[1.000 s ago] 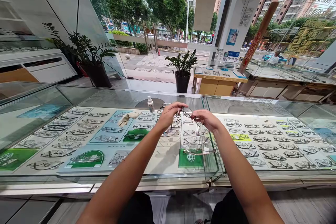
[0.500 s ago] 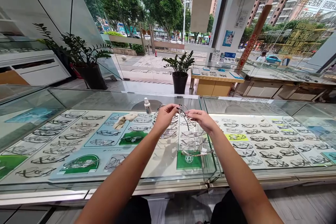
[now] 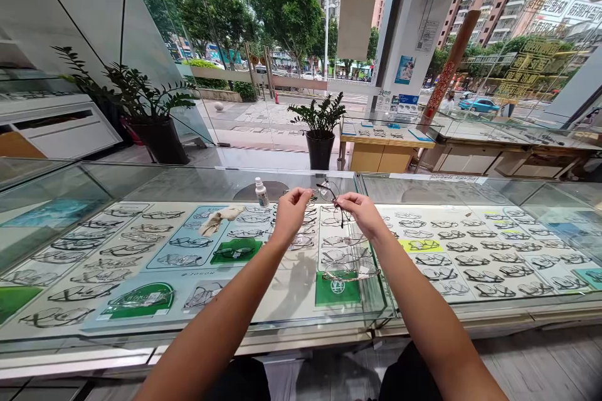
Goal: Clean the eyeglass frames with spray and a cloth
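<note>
Head view: a glass desk (image 3: 301, 294) with rows of eyeglasses (image 3: 482, 277) spans the lower half, a potted plant (image 3: 320, 144) behind, the street (image 3: 244, 116) farthest. Mid-frame, the right hand (image 3: 361, 209) pinches dark glasses (image 3: 325, 188); the left hand (image 3: 290, 210), touching them earlier, now sits just apart, its grip impossible to tell.
</note>
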Motion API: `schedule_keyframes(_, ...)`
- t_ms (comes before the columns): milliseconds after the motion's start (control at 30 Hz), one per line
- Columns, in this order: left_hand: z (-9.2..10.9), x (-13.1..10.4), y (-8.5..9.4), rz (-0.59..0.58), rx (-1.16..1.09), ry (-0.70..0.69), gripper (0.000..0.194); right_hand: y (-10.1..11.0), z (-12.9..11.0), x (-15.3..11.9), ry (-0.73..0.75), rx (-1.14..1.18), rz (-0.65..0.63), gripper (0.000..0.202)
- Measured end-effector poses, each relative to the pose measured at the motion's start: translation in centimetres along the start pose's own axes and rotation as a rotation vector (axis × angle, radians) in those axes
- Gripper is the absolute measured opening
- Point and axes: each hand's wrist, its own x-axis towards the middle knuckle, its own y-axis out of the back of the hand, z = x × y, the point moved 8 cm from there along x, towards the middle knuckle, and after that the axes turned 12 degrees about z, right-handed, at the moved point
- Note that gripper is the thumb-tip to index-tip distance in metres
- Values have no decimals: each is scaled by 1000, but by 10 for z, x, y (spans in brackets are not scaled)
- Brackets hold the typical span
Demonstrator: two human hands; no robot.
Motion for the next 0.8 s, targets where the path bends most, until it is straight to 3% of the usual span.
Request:
schedule_keyframes(133,8,-14,-16,-167,69,-78,36,6,-8,-1,128,-60,131,27)
schedule_keyframes(267,5,-31,-33,-330,62,-72,33,-3,-22,-17,364,-211,173,24)
schedule_keyframes(367,2,-35,-35,-320,47,-65,36,-10,-32,-32,539,-375,185,19)
schedule_keyframes(467,-1,-33,-35,-290,27,-63,36,-14,-36,-39,615,-445,142,19)
schedule_keyframes(700,-11,-25,-26,-184,-12,-4,39,-16,-38,-43,653,-456,114,21)
schedule_keyframes(800,-3,-24,-23,-178,46,-84,33,-8,-45,-43,674,-433,220,30)
